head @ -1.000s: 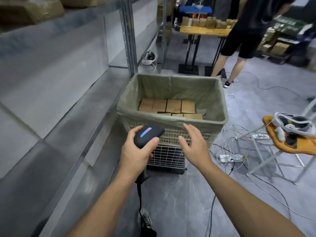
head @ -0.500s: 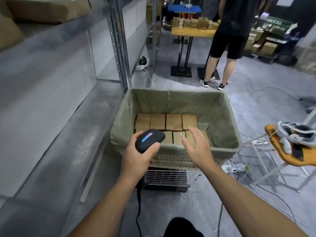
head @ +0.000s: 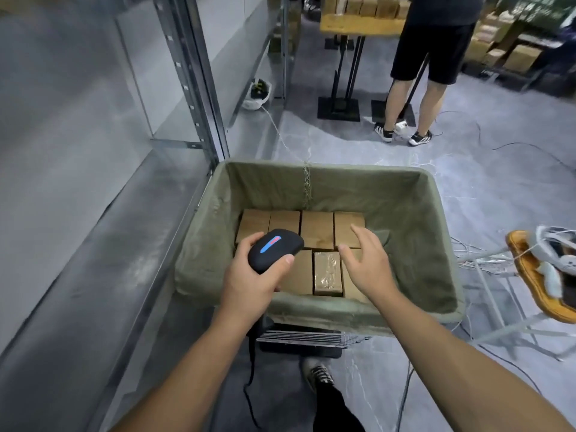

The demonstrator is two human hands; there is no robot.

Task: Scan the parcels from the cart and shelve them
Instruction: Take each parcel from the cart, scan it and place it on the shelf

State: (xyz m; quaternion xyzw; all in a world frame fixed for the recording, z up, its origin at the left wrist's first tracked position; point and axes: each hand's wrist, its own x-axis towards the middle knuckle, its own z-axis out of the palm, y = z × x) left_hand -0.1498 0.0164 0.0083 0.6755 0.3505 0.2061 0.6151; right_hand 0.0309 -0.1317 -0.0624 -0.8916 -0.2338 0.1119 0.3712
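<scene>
A cart lined with olive cloth stands before me, holding several brown cardboard parcels packed in two rows. One parcel in the near row is wrapped in shiny tape. My left hand grips a black barcode scanner with a lit blue and red strip, held over the cart's near left corner. My right hand hovers open inside the cart, fingers spread just above the right-hand parcels, holding nothing.
Grey metal shelving runs along the left, touching the cart's side. A person stands at a wooden table stacked with boxes beyond the cart. To the right, a stool holds a headset, with cables across the floor.
I have stepped closer to the cart. Both hands moved forward over its rim; my right hand went from the near edge to above the parcels inside.
</scene>
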